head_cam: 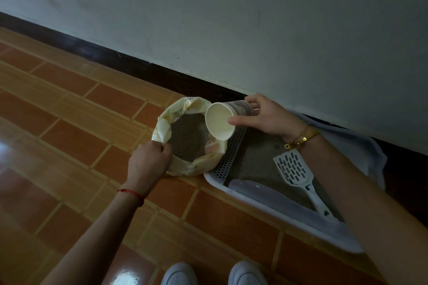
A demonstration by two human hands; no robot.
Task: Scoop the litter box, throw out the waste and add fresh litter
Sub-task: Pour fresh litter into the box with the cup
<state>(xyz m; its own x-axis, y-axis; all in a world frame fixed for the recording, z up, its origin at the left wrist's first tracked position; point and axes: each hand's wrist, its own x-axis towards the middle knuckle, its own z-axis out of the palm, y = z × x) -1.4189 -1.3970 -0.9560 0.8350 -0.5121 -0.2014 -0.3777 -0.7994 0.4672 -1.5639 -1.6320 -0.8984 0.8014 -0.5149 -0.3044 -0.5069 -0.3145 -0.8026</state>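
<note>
An open cream bag of grey litter (188, 137) stands on the floor by the wall. My left hand (148, 161) grips its near rim. My right hand (266, 115) holds a paper cup (223, 120) on its side above the bag's right edge; the cup's mouth faces me and looks empty. To the right lies the white litter box (273, 203) with a perforated left step and grey litter inside. A white slotted scoop (295, 172) rests in the box, handle toward me.
A pale wall (231, 18) with a dark baseboard runs behind the bag and box. Orange-brown tiled floor (69, 122) spreads to the left and front. My two white shoes (213, 273) show at the bottom edge.
</note>
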